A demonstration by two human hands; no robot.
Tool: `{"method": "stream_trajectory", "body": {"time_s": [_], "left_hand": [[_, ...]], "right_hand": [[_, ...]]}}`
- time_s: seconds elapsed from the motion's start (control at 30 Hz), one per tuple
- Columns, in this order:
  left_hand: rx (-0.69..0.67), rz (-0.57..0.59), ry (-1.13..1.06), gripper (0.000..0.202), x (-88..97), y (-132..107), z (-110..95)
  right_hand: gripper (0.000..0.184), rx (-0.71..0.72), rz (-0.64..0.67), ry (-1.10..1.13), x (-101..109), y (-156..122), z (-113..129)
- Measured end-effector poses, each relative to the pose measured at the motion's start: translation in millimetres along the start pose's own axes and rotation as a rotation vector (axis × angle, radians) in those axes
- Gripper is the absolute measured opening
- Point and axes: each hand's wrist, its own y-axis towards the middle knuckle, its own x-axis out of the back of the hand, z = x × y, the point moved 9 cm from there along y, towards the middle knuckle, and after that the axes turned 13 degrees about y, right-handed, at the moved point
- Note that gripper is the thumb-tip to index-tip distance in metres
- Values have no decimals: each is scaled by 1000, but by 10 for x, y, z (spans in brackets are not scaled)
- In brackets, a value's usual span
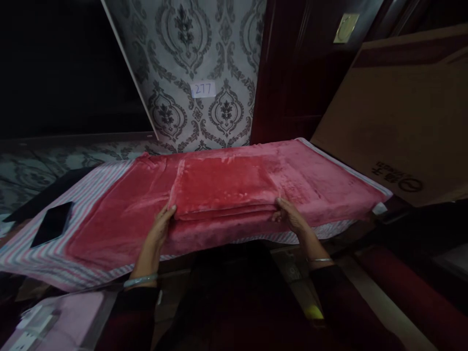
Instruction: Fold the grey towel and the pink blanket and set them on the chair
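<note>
Hands point(163, 223) point(291, 215) on folded cloth point(223, 183), label point(203, 89) "277"

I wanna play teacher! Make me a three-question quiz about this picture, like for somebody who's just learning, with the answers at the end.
1. True or false: the person's left hand and right hand both touch the folded red plush cloth.

2. Fill in the blank: the white paper label on the grey patterned wallpaper shows the number ____.

3. Pick one. The flat, black, rectangular phone lies on:
A) the brown cardboard box
B) the pink, blue and white striped cloth
C) the folded red plush cloth

Key: 1. True; 2. 277; 3. B
</note>
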Motion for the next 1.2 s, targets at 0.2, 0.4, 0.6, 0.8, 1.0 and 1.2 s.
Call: {"method": "stream_trajectory", "body": {"time_s": [0.2,0.4,0.6,0.8,1.0,1.2], "left_hand": [[-83,-154,167,76,53,-62,-161],[-27,-276,214,73,369,8,-70],[22,-293,375,80,535,62,76],[-587,-336,649,59,-3,119,-1095],[-599,382,593,51,-1857,899,-1404],[-658,573,1067,52,-3175,1527,-1268]], "right_hand": [[61,91,-151,88,26,84,58],[61,130,-162,57,-8,1,0],[68,120,-163,69,-53,-51,-69],[69,90,-113,108,-114,-16,-47],[68,74,20,81,-226,17,-9],[78,66,146,57,-282,0,-47]]}}
